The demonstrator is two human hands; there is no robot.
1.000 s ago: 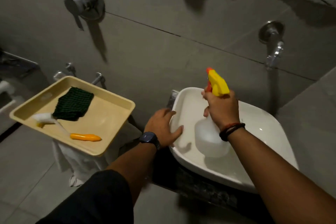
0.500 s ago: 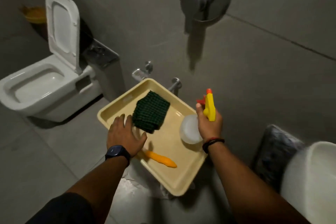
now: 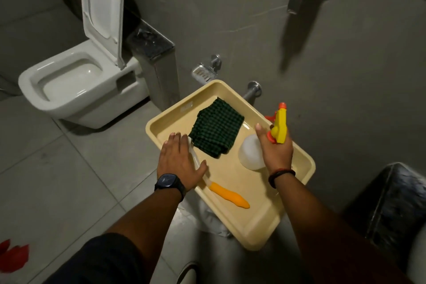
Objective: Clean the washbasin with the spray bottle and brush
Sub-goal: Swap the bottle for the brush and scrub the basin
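Note:
A cream tray (image 3: 253,223) holds a folded dark green cloth (image 3: 216,131) and a brush with an orange handle (image 3: 228,195). My left hand (image 3: 178,159) lies palm down over the brush's white neck and head, fingers spread, hiding the bristles. My right hand (image 3: 276,154) grips the neck of the spray bottle (image 3: 250,152), whose clear body sits low in the tray's right side, yellow trigger head up. Only a pale sliver of the washbasin (image 3: 418,260) shows at the lower right edge.
A white toilet (image 3: 69,85) with its lid up stands at the left. Chrome wall fittings (image 3: 253,91) sit just behind the tray. A dark stone counter (image 3: 391,203) is at the right. Something red (image 3: 13,258) lies on the floor tiles at the lower left.
My view swung left from the washbasin to the tray. The right hand carried the spray bottle down into the tray, and the left hand left the basin rim and came onto the brush.

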